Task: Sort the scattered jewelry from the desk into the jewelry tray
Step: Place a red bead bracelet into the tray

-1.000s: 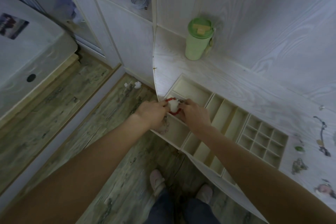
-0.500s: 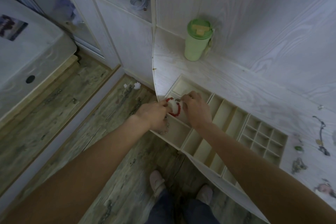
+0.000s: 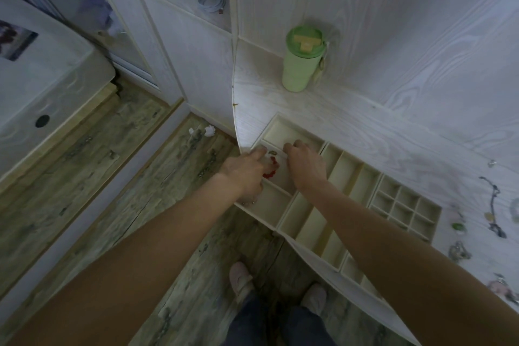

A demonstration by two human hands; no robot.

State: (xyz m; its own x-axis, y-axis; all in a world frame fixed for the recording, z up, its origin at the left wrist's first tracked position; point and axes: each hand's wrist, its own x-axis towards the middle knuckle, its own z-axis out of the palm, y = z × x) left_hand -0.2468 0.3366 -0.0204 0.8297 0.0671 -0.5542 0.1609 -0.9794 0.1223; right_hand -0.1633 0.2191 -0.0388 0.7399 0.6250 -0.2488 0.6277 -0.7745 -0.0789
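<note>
We see a cream, rectangular-celled jewelry tray (image 3: 354, 177) on the woodgrain tabletop (image 3: 365, 126). In its leftmost section, our left hand (image 3: 244, 171), fingers curled, touches a red beaded bracelet (image 3: 271, 168). Our right hand (image 3: 306, 163) curls beside it; grip unclear.

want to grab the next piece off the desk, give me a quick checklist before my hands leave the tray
1. Red bracelet inside a tray compartment: ok, it lies in the left-end section.
2. Left hand free of the bracelet: cannot tell, its fingers cover part of it.
3. Right hand free: cannot tell, fingertips hidden.
4. Small grid cells free for small pieces: ok.
5. Jewelry left on the desk: ok, a dark necklace and a green piece lie right of the tray.
</note>
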